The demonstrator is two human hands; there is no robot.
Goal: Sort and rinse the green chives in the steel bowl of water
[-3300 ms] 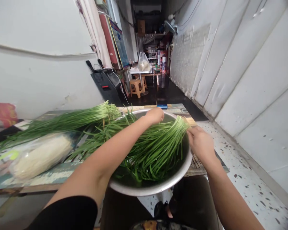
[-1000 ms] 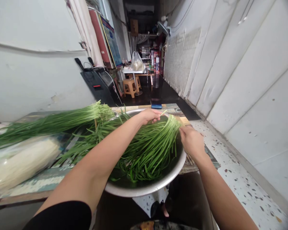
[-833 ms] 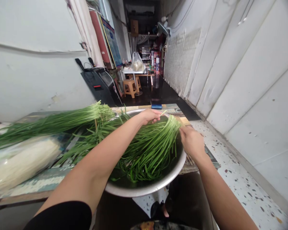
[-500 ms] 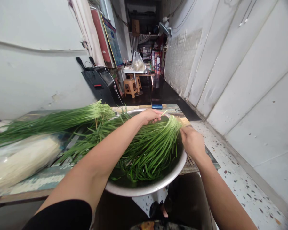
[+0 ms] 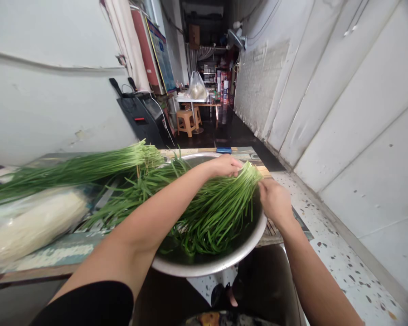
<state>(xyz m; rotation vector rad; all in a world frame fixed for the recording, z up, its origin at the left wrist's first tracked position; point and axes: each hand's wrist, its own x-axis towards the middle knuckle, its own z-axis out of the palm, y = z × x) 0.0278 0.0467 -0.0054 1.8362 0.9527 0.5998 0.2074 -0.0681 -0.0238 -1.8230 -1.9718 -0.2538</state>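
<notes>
A large metal basin (image 5: 204,270) holds long green garlic chives (image 5: 221,217), their pale stem ends gathered at the upper right. My left hand (image 5: 226,165) reaches across the basin, its fingers pinched at the left side of those stem ends. At their right side is my right hand (image 5: 276,199), thumb and fingers closed at the edge of the raised bunch. Whether a thin stick also lies in its grip is hidden. Loose chive leaves (image 5: 136,194) spill over the basin's left rim.
Another chive bunch (image 5: 88,168), with thin sticks by its stem ends, lies on the table (image 5: 54,258) at left. A clear bag of pale contents (image 5: 37,226) sits before it. A blue object (image 5: 223,150) and thin wooden sticks (image 5: 263,172) are behind the basin.
My left hand has moved right, up against the stem ends. The single pale chive stalk that stuck out of its fingers no longer shows. My right hand stays beside the bunch.
</notes>
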